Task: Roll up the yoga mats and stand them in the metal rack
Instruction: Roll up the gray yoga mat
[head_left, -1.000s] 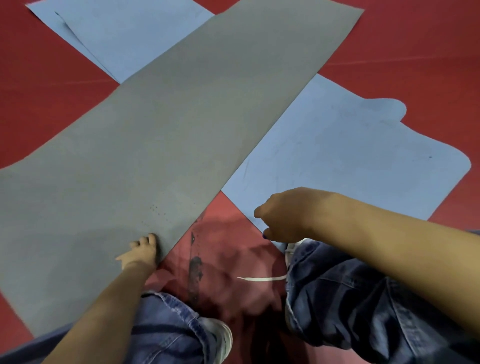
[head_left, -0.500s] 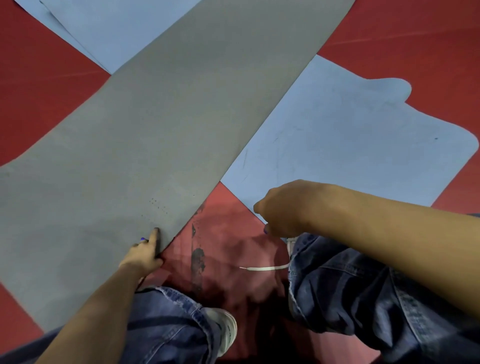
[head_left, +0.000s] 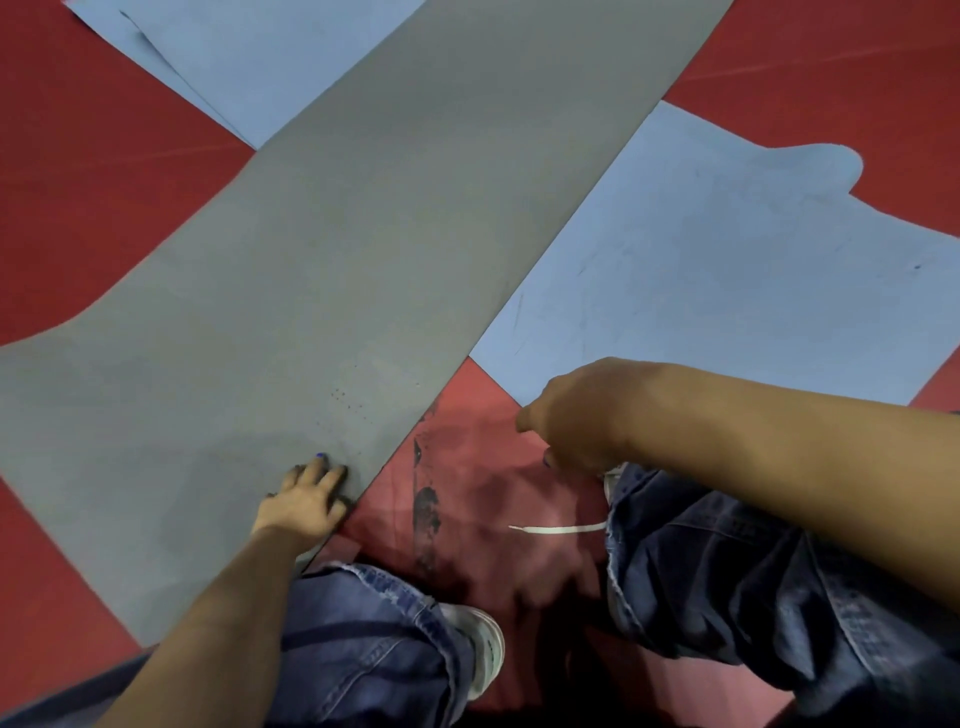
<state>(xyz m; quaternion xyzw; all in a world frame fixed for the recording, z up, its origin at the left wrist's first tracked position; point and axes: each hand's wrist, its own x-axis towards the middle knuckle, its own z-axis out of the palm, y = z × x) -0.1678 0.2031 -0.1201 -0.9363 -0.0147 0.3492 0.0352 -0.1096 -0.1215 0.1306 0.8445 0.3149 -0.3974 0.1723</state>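
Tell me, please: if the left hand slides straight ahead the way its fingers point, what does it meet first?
Probably nothing new: the left hand already rests on the grey mat, near its edge. Its fingers point up along the grey surface, which looks free as far as the picture shows.

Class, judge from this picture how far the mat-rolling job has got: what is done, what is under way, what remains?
Done: nothing; the grey mat and the blue mat under it lie flat. In hand: the left hand rests at the grey mat's near corner; the right hand hovers. Left: rolling both, racking; no rack in view.
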